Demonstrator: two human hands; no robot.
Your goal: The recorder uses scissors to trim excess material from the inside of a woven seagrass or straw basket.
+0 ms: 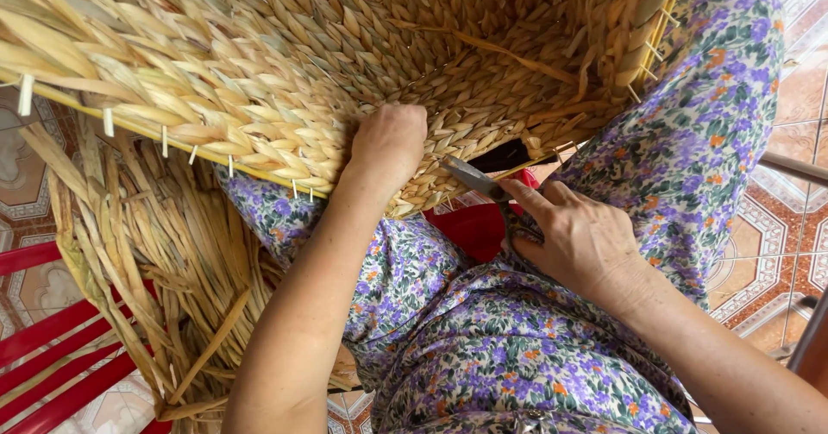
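On her lap, the pale woven straw basket [362, 46] is pressed by the left hand [388, 145], fingers together; the right hand [578, 235] is clamped on scissors [474, 178].

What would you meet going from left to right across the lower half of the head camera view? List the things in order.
Red slatted seat → bundle of dried straw strands → left hand pressed on the woven basket → scissors → right hand → patterned floor tiles.

Patterned floor tiles [780, 253], red chair [52, 335]
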